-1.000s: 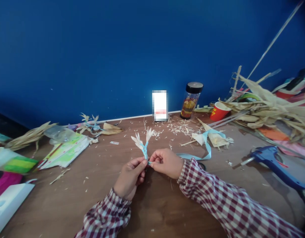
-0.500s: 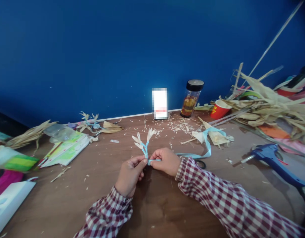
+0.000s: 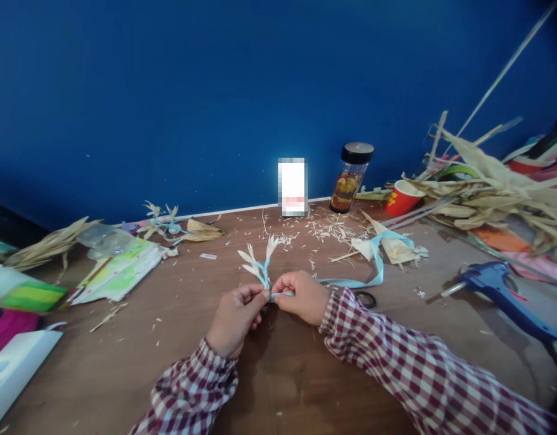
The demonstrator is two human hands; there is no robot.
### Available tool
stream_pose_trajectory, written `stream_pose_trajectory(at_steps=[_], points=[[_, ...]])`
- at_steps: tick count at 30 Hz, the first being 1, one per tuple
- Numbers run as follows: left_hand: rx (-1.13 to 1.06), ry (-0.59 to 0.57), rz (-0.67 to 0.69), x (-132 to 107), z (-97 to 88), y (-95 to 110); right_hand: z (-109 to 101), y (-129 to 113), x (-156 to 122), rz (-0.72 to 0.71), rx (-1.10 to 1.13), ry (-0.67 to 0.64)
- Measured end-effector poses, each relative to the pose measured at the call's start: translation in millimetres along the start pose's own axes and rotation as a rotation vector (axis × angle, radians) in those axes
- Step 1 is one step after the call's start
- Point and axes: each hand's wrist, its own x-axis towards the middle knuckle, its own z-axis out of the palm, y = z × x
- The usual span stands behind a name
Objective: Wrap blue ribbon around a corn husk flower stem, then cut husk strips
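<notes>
Over the middle of the brown table [image 3: 124,368], my left hand [image 3: 235,317] pinches the base of a small husk flower sprig [image 3: 258,263], whose stem is wrapped in light blue ribbon. My right hand [image 3: 302,295] is closed on the light blue ribbon [image 3: 367,273] right beside that stem; the ribbon trails off to the right across the table. The two hands almost touch. The sprig's pale petals point up and away from me.
A blue glue gun [image 3: 500,293] lies at the right, with scissors' handles [image 3: 364,298] by my right sleeve. Dry corn husks [image 3: 487,193], a red cup [image 3: 402,199] and a black-lidded jar [image 3: 351,178] stand at the back right. Papers [image 3: 118,272] and another husk flower [image 3: 163,223] lie left.
My hands and the sprig have stayed nearly in place; a short stretch of ribbon now shows pulled taut between my fingers. The view has shifted slightly.
</notes>
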Motion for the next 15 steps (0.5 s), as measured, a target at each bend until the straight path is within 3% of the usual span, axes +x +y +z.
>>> stream_pose_trajectory(at_steps=[8, 15], points=[[0.116, 0.073, 0.081, -1.6, 3.0, -0.4, -0.9, -6.5, -2.2, 0.015, -0.115, 0.041], [-0.013, 0.022, 0.012, -0.6, -1.1, -0.1, 0.8, -7.2, -2.1, 0.037, -0.107, 0.079]])
